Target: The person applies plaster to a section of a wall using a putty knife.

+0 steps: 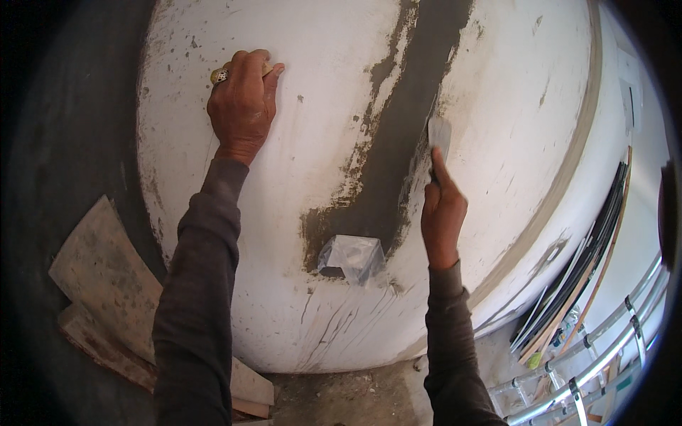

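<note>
Presently, the right hand (444,213) grips a scraper (440,133), index finger laid along it toward the blade, which stands at the right edge of a dark grey strip of filler (403,135) on a white wall (298,160). The left hand (244,106) is up at the wall, left of the strip and well apart from it, fingers curled around a small pale object (267,69) whose kind cannot be told; whether this hand bears weight is likewise unclear. Principal risk: should the blade tilt or be pressed too hard at one corner, it could gouge the filler, which looks damp, or drag it onto the white surface. The strip's left margin is ragged and thinly smeared; such patches may dry early and flake. At the lower end sits a box (352,257) wrapped in clear plastic; a low stroke could snag the loose wrapping, tear it and admit filler. Secondary concern: the metal frame (604,361) at lower right and the boards (114,263) at lower left could catch a foot during any sideways step.
</note>
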The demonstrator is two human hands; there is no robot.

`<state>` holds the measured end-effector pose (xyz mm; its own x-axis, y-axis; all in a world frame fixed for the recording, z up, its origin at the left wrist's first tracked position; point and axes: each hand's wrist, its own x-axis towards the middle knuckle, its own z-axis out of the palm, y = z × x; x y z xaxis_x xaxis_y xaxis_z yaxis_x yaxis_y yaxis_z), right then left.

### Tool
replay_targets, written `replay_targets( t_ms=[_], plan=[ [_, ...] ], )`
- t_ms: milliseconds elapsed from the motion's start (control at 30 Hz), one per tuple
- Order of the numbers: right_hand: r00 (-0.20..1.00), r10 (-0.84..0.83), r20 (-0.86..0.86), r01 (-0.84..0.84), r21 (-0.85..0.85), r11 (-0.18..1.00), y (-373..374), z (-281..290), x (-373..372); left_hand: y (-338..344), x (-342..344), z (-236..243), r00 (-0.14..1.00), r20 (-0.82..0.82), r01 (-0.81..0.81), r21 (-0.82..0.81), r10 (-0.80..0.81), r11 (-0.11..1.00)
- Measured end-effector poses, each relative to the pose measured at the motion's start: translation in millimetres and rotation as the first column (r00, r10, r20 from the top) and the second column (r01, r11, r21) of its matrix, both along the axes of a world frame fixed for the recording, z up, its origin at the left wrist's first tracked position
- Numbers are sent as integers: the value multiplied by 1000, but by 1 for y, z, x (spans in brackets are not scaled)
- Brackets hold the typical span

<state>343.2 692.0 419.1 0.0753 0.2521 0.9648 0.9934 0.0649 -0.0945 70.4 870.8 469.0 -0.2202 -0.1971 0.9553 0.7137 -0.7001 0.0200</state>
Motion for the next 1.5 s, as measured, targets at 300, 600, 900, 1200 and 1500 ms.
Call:
replay_targets(
  t_ms=[300,600,900,1200,1500],
  plan=[
    [998,18,-61,-20,-40,999,3,28,-12,0,-1,-1,1000,22,-18,13,18,1000],
    [997,-68,43,69,-21,997,7,19,-15,-1,-2,-2,1000,-11,-24,-7,24,1000],
    [996,-78,50,78,-7,997,15,34,-10,-2,0,-1,1000,-10,6,-13,-6,1000],
    [992,-125,23,126,-68,990,10,50,-16,-4,-3,-1,1000,1,17,-60,-17,998],
    [984,-158,77,160,-26,987,12,75,-15,-5,-2,-2,999,4,42,-43,-42,998]
  ],
)
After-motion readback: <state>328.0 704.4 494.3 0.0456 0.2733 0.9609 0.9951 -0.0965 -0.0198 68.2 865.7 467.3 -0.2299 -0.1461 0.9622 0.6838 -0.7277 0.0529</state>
